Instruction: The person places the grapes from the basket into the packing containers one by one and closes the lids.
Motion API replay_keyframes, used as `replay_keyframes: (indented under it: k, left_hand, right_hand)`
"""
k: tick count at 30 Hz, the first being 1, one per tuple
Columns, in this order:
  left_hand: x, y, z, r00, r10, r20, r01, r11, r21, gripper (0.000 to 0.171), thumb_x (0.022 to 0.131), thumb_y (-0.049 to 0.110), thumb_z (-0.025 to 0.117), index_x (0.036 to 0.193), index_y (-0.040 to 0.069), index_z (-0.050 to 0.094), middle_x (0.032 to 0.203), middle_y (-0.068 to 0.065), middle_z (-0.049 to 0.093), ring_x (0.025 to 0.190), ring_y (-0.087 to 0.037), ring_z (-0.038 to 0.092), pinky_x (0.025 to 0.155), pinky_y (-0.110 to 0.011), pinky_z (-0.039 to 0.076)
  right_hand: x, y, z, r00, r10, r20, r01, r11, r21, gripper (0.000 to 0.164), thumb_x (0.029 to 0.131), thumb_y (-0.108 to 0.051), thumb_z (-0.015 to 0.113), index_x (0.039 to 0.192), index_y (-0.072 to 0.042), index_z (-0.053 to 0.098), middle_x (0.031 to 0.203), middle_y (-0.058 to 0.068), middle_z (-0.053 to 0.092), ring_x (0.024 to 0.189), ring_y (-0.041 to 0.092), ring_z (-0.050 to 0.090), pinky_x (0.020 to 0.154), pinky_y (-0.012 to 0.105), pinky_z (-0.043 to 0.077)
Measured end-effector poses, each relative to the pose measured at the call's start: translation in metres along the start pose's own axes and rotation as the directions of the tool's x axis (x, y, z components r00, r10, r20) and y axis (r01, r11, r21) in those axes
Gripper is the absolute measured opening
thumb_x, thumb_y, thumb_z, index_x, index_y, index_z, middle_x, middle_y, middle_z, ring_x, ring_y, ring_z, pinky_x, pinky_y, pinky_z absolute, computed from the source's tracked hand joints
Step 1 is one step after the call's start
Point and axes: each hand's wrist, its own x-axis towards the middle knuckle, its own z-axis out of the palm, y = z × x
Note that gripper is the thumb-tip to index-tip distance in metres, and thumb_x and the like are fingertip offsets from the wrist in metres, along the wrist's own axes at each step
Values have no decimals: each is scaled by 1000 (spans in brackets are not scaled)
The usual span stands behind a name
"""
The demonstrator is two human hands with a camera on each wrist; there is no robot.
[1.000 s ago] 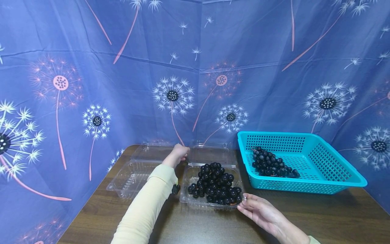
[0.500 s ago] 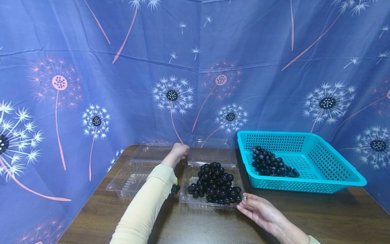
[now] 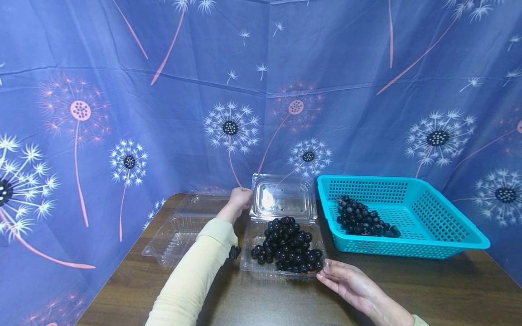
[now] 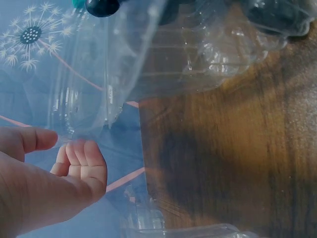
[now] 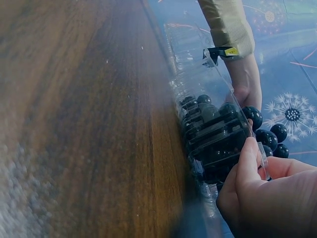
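Note:
Black grapes (image 3: 287, 246) fill much of a clear plastic clamshell box (image 3: 253, 265) on the table. Its hinged lid (image 3: 283, 197) stands tilted up at the back. My left hand (image 3: 239, 199) pinches the lid's left edge; in the left wrist view the thumb and curled fingers (image 4: 84, 156) meet at the lid's corner. My right hand (image 3: 346, 283) pinches the box's front right corner, thumb (image 5: 249, 153) on the outer wall in the right wrist view. Grapes partly hide the inside of the box.
Another clear clamshell box (image 3: 175, 240) lies open to the left, partly behind my left sleeve (image 3: 195, 271). To the right, a turquoise basket (image 3: 408, 246) holds another bunch of grapes (image 3: 363, 219). A blue dandelion-print cloth (image 3: 269, 90) hangs behind the brown table (image 3: 261, 303).
The lid of the grape box has risen from lying back to a steeper tilt, with my left hand at its edge. My right hand has stayed at the box corner.

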Motion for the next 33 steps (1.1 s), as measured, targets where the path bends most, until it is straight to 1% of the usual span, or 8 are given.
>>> replay_keyframes:
  k: [2,7,9,12,17,20,27,33]
  left_hand:
    - [8,-5,0,1000,2,-10,-2,1000,-8,16,83,-4,42,86,-4,58,56,2,38,48,-8,36,43,-18,34]
    - [7,0,1,997,-30,-68,34,998,52,28,86,1,46,110,-7,57,79,-3,48,63,-12,47,59,-25,49]
    - [6,1,1,997,-22,-76,28,997,78,28,86,2,47,110,-5,58,84,-4,49,67,-13,49,63,-28,50]
    - [5,4,-1,997,-12,-73,20,994,105,27,86,3,48,108,-5,60,85,-4,50,67,-12,49,62,-26,50]
    - [4,8,-2,997,9,-78,2,991,132,24,83,4,48,102,-3,60,89,-5,50,67,-12,48,64,-30,52]
    - [4,10,-2,996,18,-85,-6,989,146,20,84,5,48,99,-1,59,87,-5,49,67,-13,47,67,-34,53]
    - [-1,20,-4,996,37,-82,-23,987,161,19,85,4,47,102,-1,56,80,-3,45,64,-12,45,65,-34,49]
    - [-3,28,-6,996,53,-65,-42,986,159,16,90,8,50,103,-1,56,76,-2,46,68,-15,48,59,-27,46]
  right_hand:
    - [0,0,0,1000,2,-1,-2,1000,6,47,94,-3,51,130,5,22,103,7,59,101,14,60,100,30,44]
    - [0,-1,0,1000,10,-17,-10,1000,10,53,93,-2,51,133,6,17,103,8,58,101,15,60,101,30,44]
    - [0,-1,0,999,21,-31,-21,1000,13,57,93,-2,52,135,6,14,103,9,57,101,16,61,101,31,43]
    - [0,-1,1,998,34,-52,-33,999,16,63,93,-3,53,138,6,10,103,10,56,101,17,61,102,32,43]
    - [-1,-1,0,999,30,-40,-30,999,14,65,93,-4,53,139,7,9,105,10,55,102,17,60,102,33,42]
    - [-2,0,0,1000,27,-12,-27,1000,14,55,93,-4,52,134,6,16,105,10,53,103,18,59,103,33,42]
    - [-3,0,-1,999,35,35,-34,999,-23,10,95,-9,50,104,-7,52,98,4,56,99,15,58,100,31,45]
    - [-2,0,-4,997,13,78,-10,999,-39,9,96,-9,49,98,-10,57,96,1,58,98,14,58,97,28,46]
